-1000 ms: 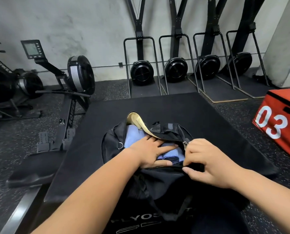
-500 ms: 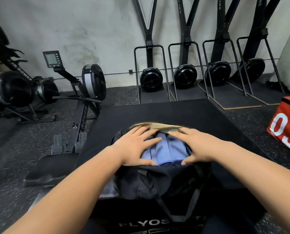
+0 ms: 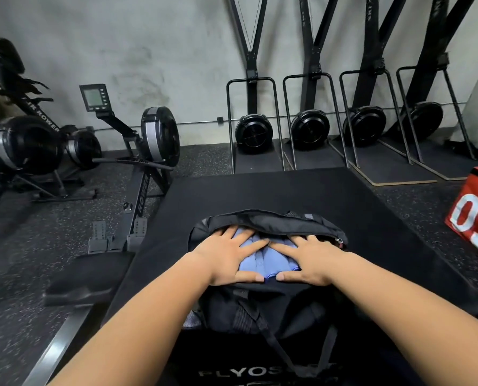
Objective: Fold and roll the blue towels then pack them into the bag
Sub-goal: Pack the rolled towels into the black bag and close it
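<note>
A black bag (image 3: 262,305) lies on a black padded box in front of me, its top opening unzipped. Inside it sit rolled blue towels (image 3: 268,260), side by side. My left hand (image 3: 229,257) lies flat on the left of the towels with its fingers spread. My right hand (image 3: 310,260) lies flat on their right side the same way. The index fingers almost meet over the middle of the towels, and the thumbs nearly touch at the near edge. The bag's upper flap (image 3: 271,221) arches over the fingertips.
The black padded box (image 3: 288,190) carries the bag. A rowing machine (image 3: 137,162) stands on the floor to the left, with more rowers behind it. Several ski trainers (image 3: 254,132) line the back wall. A red box marked 03 (image 3: 477,215) sits at right.
My right hand left the bag's zipper edge and came down flat on the towels beside the left hand. The tan lining of the flap is hidden now as the flap has come closer over them.
</note>
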The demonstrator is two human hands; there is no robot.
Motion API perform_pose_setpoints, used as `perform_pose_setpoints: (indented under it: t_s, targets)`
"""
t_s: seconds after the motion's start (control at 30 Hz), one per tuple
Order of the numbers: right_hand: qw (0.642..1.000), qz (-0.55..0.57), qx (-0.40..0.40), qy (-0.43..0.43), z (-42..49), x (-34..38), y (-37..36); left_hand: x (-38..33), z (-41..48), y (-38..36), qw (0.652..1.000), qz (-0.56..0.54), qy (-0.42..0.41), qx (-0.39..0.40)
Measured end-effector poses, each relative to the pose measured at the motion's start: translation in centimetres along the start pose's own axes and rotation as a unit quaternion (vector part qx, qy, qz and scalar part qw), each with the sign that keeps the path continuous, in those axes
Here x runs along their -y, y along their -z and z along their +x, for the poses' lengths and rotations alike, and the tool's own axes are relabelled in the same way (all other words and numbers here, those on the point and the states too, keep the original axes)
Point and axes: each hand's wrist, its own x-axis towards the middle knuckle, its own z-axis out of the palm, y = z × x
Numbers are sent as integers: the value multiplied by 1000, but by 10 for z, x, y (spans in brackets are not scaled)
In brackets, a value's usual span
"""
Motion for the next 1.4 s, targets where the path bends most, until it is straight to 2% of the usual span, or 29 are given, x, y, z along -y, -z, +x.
perform_pose_setpoints:
  t_s: [0.13, 0.3, 0.4, 0.53, 0.7, 0.87, 1.03, 1.17, 1.27, 1.4]
  targets:
    - [995, -52, -66, 52, -21, -7, 18, 11, -17, 3, 995, 28, -72, -64]
    - [983, -99, -119, 97, -47, -27, 31, 36, -42, 9, 992, 51, -88, -71]
    - [977, -45, -180, 106, -51, -42, 31, 50, -47, 18, 993, 45, -70, -84]
    - [963, 35, -259, 69, -54, -69, 25, 70, -55, 26, 989, 84, -80, -93]
    - [922, 71, -367, 94, -52, -79, 13, 80, -68, 29, 967, 110, -105, -207]
    - [915, 4, -390, 99, -52, -96, 1, 85, -82, 10, 961, 139, -71, -227]
    - [921, -74, -374, 77, -50, -116, 5, 92, -86, 9, 947, 159, -50, -275]
    - [914, -86, -394, 53, -47, -118, 33, 107, -84, 34, 955, 164, -14, -249]
    - [906, -53, -421, 13, -42, -116, 54, 118, -78, 50, 959, 115, 38, -256]
    - [910, -103, -402, 19, -38, -116, 58, 123, -73, 54, 976, 20, 65, -209]
